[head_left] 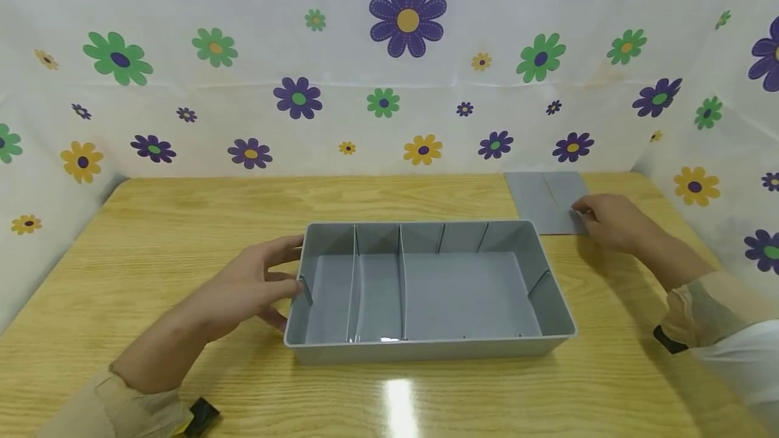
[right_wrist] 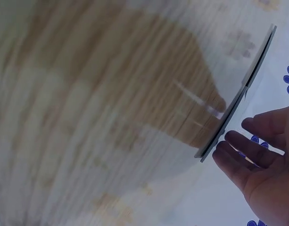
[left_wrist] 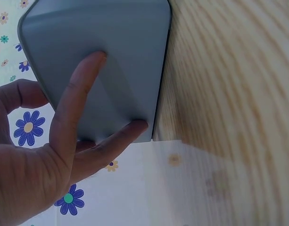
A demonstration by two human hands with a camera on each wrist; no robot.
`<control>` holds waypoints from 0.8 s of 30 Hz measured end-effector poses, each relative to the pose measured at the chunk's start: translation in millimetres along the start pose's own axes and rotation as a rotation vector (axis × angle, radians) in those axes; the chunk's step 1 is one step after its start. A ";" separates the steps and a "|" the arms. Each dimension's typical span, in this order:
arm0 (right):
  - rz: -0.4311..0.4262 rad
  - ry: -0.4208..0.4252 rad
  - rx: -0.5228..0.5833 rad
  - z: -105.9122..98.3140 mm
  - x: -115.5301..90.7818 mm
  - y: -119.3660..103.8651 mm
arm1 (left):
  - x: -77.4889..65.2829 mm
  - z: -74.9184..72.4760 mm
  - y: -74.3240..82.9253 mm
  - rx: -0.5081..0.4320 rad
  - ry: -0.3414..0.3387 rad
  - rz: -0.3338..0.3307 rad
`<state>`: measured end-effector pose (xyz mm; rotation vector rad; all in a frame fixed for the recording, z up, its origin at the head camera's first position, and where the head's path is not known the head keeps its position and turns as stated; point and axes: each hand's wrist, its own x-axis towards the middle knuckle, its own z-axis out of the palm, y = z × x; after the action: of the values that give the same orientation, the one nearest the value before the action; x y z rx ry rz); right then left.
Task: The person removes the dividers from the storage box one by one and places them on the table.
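Observation:
A grey plastic divider box (head_left: 465,296) stands on the wooden table, with two thin upright dividers (head_left: 402,282) in its left part. My left hand (head_left: 246,282) rests on the box's left end; in the left wrist view its extended fingers (left_wrist: 69,108) lie against the smooth end wall (left_wrist: 130,52). At the back right, flat thin grey panels (head_left: 535,201) lie side by side and overlap at a seam. My right hand (head_left: 615,222) is at their right edge. From the right wrist view, its lightly bent fingertips (right_wrist: 234,139) are right beside the panel edge (right_wrist: 219,134).
The wooden table (head_left: 182,222) runs back to a white flowered sheet (head_left: 341,53), which also hangs along both sides. Slots ridge the inner walls of the box. A bright light reflection (head_left: 398,404) shows in front of it.

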<state>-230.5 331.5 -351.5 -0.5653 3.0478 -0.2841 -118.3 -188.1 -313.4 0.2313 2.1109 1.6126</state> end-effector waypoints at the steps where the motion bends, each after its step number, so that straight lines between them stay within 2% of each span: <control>1: 0.000 0.005 -0.002 -1.3 0.5 -1.3 | -0.4 -0.4 0.0 0.000 0.002 0.002; 5: -0.006 0.055 0.009 -10.9 1.6 -9.3 | -1.2 -1.2 -0.2 -0.004 0.001 0.007; 8: -0.059 0.155 0.004 -23.1 4.9 -26.1 | -1.3 -2.3 -0.8 -0.003 0.004 0.008; 11: -0.189 0.268 -0.019 -37.6 9.2 -55.9 | -1.2 -3.1 -0.9 -0.003 0.007 0.008; 13: -0.312 0.334 -0.037 -46.5 11.2 -80.8 | -1.2 -3.1 -0.9 -0.005 0.006 0.007; 16: -0.525 0.387 -0.042 -55.8 13.0 -121.6 | -1.8 -2.6 -0.8 -0.008 -0.001 0.014; 18: -0.648 0.375 -0.041 -58.6 12.2 -148.6 | -2.2 -2.2 -1.0 -0.009 -0.003 0.017; 20: -0.746 0.327 -0.046 -58.4 10.8 -173.9 | -2.7 -1.9 -1.0 -0.008 -0.004 0.020; 24: -0.843 0.170 -0.080 -49.9 5.7 -210.1 | -3.0 -1.6 -1.2 -0.012 0.004 0.009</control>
<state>-164.7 145.3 -263.8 -1.8903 2.7761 -0.2235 -116.2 -191.1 -313.4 0.2349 2.1054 1.6316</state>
